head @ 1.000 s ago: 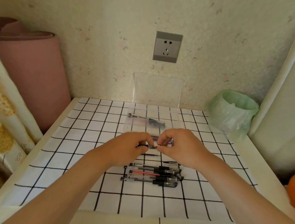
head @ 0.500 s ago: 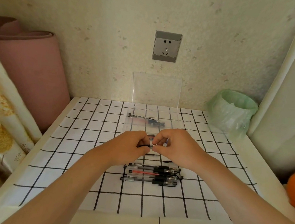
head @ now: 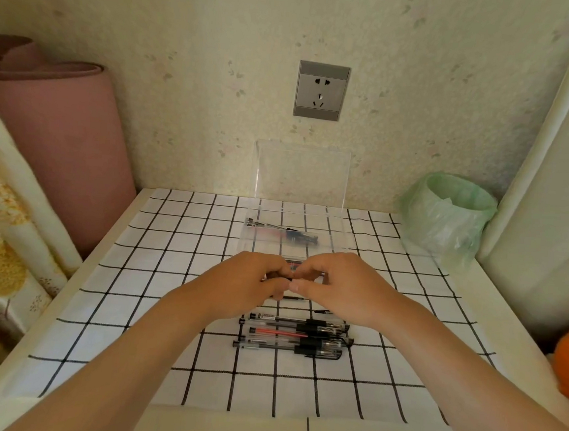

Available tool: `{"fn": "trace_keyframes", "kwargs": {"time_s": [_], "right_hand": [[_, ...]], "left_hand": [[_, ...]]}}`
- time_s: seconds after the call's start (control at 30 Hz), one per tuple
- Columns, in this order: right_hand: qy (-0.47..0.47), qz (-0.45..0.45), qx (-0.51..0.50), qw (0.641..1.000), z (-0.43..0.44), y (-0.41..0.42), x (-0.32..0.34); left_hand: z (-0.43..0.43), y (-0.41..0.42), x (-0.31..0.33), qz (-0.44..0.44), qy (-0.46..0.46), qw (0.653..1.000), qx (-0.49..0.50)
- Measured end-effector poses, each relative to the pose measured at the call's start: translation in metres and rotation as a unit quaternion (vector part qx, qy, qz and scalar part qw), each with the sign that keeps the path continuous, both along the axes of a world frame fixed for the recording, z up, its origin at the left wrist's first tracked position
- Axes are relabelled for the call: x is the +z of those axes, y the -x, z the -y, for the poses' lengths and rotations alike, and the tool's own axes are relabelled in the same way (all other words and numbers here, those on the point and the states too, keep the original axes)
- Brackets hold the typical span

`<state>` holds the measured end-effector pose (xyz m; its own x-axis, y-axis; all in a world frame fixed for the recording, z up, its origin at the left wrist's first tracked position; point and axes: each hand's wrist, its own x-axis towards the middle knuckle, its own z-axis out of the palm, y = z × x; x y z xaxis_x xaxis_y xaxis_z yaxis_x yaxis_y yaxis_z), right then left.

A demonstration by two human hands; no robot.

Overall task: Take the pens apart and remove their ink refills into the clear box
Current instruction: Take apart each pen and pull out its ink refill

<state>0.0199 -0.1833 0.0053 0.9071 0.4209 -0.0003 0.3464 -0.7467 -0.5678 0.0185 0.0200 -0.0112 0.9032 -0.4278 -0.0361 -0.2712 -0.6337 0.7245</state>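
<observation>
Your grid-checked tablecloth fills the view, with a pink rolled mat standing at its left edge and a green-bagged bin at the far right corner. The clear box sits open at the back of the cloth, lid upright against the wall, with pen parts lying inside. Your left hand and right hand meet just in front of that box, fingertips curled in. Both are pinching one pen between them, above the cloth. It is mostly hidden, so you cannot tell how far apart it is. Nearer to you lies a row of whole pens, side by side, and one of them shows a red refill.
</observation>
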Motion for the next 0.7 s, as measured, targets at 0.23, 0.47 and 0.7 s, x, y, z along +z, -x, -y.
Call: {"fn": "trace_keyframes", "kwargs": {"time_s": [0.23,0.47,0.7], "right_hand": [[0.019,0.031,0.007,0.999,0.0019,-0.0005,0.0023],[0.039,0.016,0.015,0.999,0.0035,-0.0019,0.0025],[0.047,0.044,0.007,0.998,0.0027,0.0011,0.0051]], "left_hand": [[0.0048,-0.0004,0.001,-0.003,-0.006,1.0,-0.001],[0.0028,0.0004,0.0027,-0.009,-0.013,1.0,0.005],[0.0031,0.0013,0.005,-0.002,-0.022,1.0,0.003]]}}
